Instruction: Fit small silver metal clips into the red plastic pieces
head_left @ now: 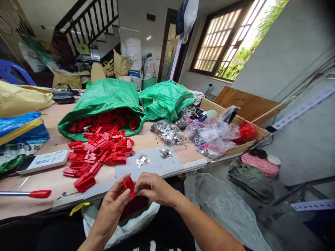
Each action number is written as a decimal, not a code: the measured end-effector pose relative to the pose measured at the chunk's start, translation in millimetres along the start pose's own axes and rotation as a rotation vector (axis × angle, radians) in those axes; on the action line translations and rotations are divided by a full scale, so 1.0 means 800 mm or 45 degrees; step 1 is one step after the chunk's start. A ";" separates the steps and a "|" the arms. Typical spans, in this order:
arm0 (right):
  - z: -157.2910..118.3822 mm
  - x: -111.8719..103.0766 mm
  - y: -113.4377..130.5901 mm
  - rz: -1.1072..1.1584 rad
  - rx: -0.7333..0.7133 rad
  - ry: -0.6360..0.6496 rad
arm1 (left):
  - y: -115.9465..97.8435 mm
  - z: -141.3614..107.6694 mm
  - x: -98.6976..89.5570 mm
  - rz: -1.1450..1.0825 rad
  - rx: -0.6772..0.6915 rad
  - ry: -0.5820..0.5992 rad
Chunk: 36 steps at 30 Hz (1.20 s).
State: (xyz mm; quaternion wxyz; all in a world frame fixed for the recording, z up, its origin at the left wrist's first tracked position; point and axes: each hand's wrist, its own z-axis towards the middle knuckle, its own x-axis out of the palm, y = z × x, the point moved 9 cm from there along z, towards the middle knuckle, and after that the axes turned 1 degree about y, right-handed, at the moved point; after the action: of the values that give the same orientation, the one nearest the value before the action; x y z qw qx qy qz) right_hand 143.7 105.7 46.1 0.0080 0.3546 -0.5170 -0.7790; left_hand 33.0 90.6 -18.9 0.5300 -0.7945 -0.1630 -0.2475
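Note:
Just past the table's front edge, my left hand (114,198) grips a small red plastic part (129,185) between thumb and fingers. My right hand (154,188) is pinched closed right against that part. A thin greyish sliver shows at its fingertips, too small to name. On the grey sheet (154,167) ahead lie two little heaps of flat silver metal pieces, a nearer heap (142,160) and a farther heap (165,153). Left of them a loose pile of red plastic parts (101,151) spills out of an open green woven sack (104,97).
A second green sack (167,99) stands behind a clear bag of metal pieces (169,132). Plastic bags (214,132) crowd a wooden tray at right. On the left are a white box (44,161) and a red-handled tool (39,194). Below my hands hangs a white sack (141,223).

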 end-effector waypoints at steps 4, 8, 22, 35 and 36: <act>0.000 -0.004 -0.009 0.086 0.051 -0.057 | 0.002 0.003 -0.006 0.016 0.005 -0.033; 0.000 -0.028 -0.042 -0.006 0.217 -0.247 | 0.006 0.007 -0.015 0.022 0.002 -0.069; -0.046 -0.138 -0.138 -0.756 0.763 -0.537 | 0.016 0.008 -0.041 0.006 -0.066 -0.186; -0.034 -0.145 -0.154 -0.804 0.758 -0.440 | 0.020 0.003 -0.032 0.030 -0.005 -0.231; -0.032 -0.143 -0.153 -0.799 0.740 -0.425 | 0.019 0.003 -0.034 0.030 -0.004 -0.236</act>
State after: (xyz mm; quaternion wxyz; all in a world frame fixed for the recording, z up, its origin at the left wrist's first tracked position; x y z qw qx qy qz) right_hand 286.8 185.6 3.6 -0.4116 0.3511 -0.5760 -0.6128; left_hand 19.4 86.9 -46.5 0.5143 -0.8168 -0.2015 -0.1668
